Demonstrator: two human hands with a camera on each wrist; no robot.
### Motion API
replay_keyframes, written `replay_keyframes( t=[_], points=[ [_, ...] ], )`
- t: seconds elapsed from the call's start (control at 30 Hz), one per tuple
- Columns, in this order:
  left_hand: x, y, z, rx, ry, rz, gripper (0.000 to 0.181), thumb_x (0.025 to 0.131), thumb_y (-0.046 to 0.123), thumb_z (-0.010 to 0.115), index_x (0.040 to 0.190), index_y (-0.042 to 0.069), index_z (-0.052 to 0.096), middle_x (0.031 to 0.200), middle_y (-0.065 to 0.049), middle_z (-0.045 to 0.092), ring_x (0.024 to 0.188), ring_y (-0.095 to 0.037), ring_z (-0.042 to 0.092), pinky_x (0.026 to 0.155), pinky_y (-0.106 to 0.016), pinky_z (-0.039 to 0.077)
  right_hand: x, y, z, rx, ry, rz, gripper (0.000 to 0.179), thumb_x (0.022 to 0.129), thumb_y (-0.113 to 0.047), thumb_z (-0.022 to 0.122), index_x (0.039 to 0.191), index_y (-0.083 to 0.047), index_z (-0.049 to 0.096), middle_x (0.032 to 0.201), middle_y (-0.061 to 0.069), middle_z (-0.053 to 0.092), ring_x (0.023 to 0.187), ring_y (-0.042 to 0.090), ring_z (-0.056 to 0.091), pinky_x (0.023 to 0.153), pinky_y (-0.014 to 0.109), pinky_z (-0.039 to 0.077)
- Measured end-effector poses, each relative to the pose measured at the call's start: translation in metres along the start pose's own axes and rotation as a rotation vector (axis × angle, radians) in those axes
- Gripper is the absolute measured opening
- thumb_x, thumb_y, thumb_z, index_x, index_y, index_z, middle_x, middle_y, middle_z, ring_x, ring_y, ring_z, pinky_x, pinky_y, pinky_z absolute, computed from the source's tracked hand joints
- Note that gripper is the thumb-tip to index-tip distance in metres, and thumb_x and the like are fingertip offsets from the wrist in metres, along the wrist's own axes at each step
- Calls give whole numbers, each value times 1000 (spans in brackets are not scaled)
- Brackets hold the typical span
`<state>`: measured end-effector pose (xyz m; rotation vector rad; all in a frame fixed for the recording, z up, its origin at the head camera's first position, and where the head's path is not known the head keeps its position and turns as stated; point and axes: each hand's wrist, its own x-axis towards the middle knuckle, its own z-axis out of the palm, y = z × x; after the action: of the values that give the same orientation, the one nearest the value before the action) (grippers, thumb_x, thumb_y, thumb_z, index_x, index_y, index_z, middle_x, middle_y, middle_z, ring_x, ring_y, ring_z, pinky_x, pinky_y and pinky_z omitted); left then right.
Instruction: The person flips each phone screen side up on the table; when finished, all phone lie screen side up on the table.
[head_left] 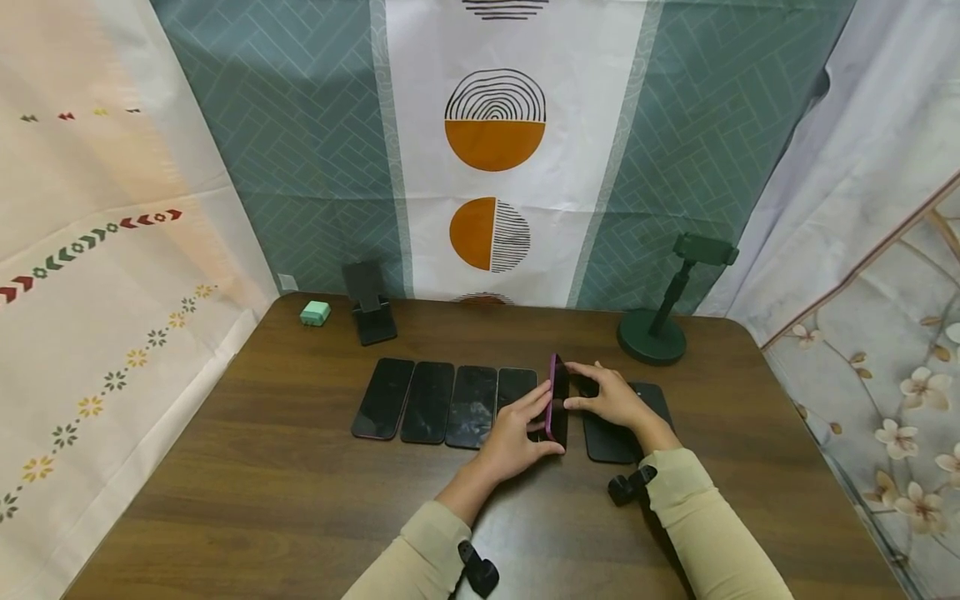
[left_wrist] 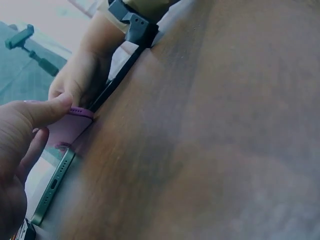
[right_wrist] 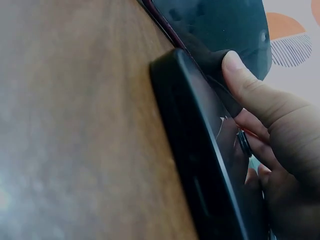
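Head: the left hand [head_left: 510, 435] grips a pink phone [head_left: 557, 404], steeply tilted beside a row of phones [head_left: 429, 404] — likely a turning or placing step. Left wrist: thumb [left_wrist: 54, 108] on one end. Right wrist: right hand [right_wrist: 285, 127] touches its screen [right_wrist: 220, 25] (gripping? cannot tell) — next probably calls for steady control.

From far off, I see a thin phone [head_left: 559, 417] with a pink edge and pink back. Its screen is dark and shiny. It is tipped up on its long side, between a row of dark phones [head_left: 472, 407] and a flat black thing [head_left: 611, 440].
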<state>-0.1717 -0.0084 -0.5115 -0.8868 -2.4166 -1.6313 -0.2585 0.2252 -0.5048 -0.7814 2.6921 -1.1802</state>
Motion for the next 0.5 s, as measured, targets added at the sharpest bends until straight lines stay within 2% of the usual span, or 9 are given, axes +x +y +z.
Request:
replay_keyframes(
  t=[0.17, 0.27, 0.5],
  points=[
    [0, 0, -2, 119, 15, 17, 83, 74, 13, 91, 142, -10, 50, 156, -11, 44, 130, -27, 55, 102, -30, 50, -1, 0, -1, 1, -6, -8, 71, 85, -25, 83, 146, -2, 53, 146, 20, 54, 142, 57, 27, 114, 70, 20],
    [-1, 1, -3, 184, 21, 4, 83, 73, 18, 93, 141, -8, 53, 154, -10, 47, 138, -25, 48, 108, -36, 45, -3, 1, -2, 1, -4, -10, 71, 85, -25, 83, 145, -3, 54, 146, 20, 54, 141, 56, 29, 113, 70, 23],
    [-3, 3, -2, 204, 15, -63, 80, 73, 21, 93, 137, -8, 57, 151, -12, 49, 136, -27, 50, 108, -40, 46, -5, 5, -3, -25, -1, -17, 68, 87, -26, 82, 145, -5, 55, 145, 18, 56, 136, 42, 47, 109, 66, 36]
  ],
)
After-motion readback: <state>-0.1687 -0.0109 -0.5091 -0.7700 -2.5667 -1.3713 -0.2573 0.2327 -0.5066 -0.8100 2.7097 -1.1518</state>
